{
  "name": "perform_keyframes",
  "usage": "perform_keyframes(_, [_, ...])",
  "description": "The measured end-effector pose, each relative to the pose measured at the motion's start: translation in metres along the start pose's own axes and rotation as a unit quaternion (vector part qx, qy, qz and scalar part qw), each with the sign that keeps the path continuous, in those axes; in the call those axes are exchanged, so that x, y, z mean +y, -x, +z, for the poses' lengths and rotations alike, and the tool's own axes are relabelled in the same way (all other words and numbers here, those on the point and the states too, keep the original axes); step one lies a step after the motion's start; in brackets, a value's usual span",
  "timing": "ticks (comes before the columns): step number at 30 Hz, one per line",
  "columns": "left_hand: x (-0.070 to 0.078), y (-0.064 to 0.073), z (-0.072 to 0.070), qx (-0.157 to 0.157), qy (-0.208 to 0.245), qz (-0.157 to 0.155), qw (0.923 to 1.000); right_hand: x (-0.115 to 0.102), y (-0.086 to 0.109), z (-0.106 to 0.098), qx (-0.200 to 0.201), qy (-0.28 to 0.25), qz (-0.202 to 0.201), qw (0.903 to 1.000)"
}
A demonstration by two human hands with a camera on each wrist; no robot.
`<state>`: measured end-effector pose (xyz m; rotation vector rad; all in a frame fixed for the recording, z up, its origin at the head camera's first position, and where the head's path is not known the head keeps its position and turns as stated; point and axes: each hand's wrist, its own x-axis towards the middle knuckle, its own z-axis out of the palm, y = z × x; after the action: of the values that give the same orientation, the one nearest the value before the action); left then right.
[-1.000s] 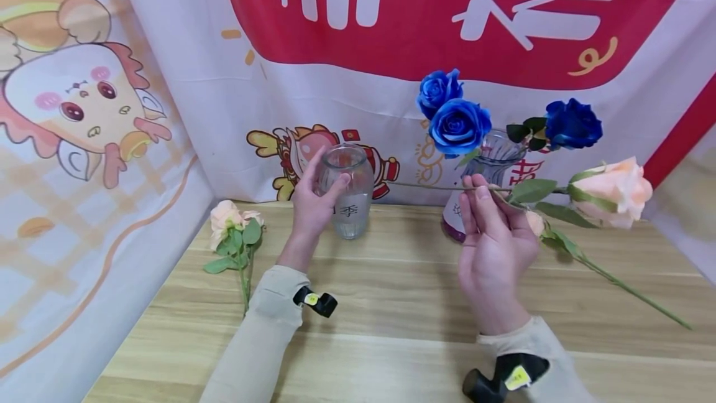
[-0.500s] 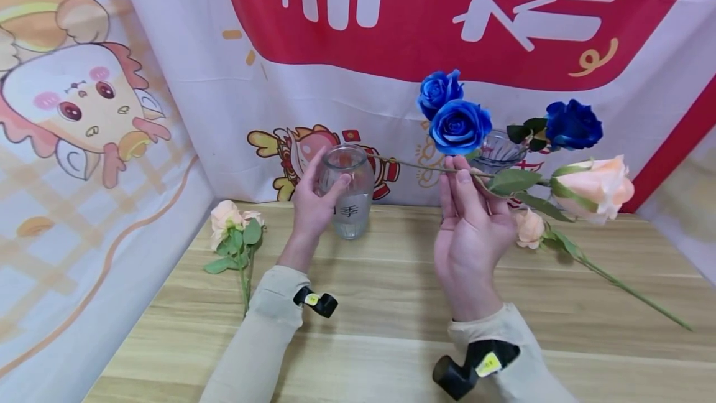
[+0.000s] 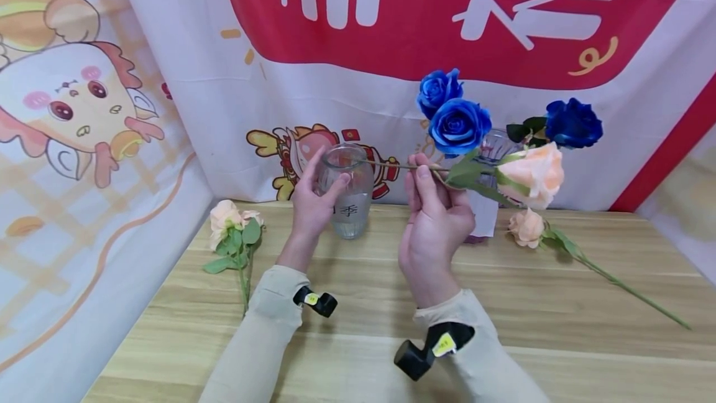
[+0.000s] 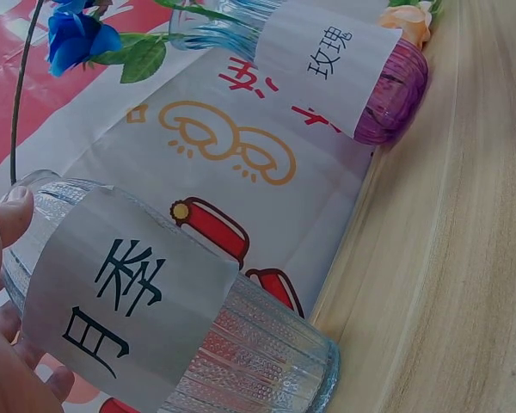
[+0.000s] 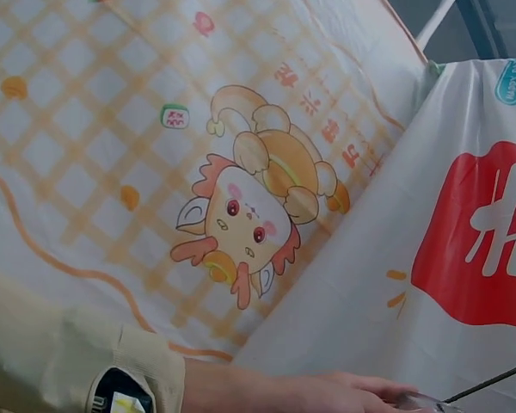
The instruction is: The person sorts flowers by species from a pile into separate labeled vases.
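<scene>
In the head view my left hand (image 3: 313, 204) grips a clear glass vase (image 3: 353, 216) standing on the wooden table, thumb and fingers around its upper part. The left wrist view shows a white paper label (image 4: 125, 297) with dark characters on that vase. My right hand (image 3: 433, 229) pinches the stem of a peach rose (image 3: 534, 174) held nearly level, its bloom to the right. The stem's thin end overlaps the vase's mouth. At the bottom of the right wrist view, the left hand (image 5: 327, 394) touches the glass; the right hand is out of that picture.
Behind the right hand stands a second glass vase (image 4: 396, 95) with a purple base, holding blue roses (image 3: 460, 126). One peach rose (image 3: 527, 227) lies on the right of the table (image 3: 358, 353); peach blooms (image 3: 226, 222) lie at left. Printed cloth (image 3: 347, 98) hangs close behind.
My right hand has moved left with the peach rose, bringing the stem's end to the vase's mouth. My left hand and the vase have stayed in place.
</scene>
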<state>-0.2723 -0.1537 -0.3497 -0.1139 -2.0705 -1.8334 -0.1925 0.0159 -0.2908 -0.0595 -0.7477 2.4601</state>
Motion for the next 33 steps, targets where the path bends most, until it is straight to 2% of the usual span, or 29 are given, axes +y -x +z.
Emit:
perform_keyframes(12, [-0.002,0.000,-0.001,0.003,0.001,-0.006,1.0000,0.029,-0.003,0.005,-0.024,0.071,-0.023,0.9969])
perform_keyframes(17, [-0.001,-0.001,-0.001,0.001,0.000,-0.006,1.0000,0.039,-0.004,0.009,-0.046,0.103,-0.031,0.9932])
perform_keyframes(23, [0.000,-0.001,0.001,0.003,-0.003,-0.003,1.0000,0.053,-0.008,0.013,-0.081,0.152,-0.080,0.9818])
perform_keyframes(28, [0.001,-0.001,0.001,0.002,-0.003,0.000,1.0000,0.061,-0.013,0.015,-0.107,0.219,-0.119,0.9625])
perform_keyframes(30, [0.001,-0.001,0.001,0.001,-0.004,-0.001,1.0000,0.062,-0.016,0.016,-0.111,0.235,-0.123,0.9577])
perform_keyframes(33, [0.000,-0.001,0.000,0.004,-0.009,-0.006,0.9999,0.066,-0.021,0.021,-0.109,0.243,-0.107,0.9579])
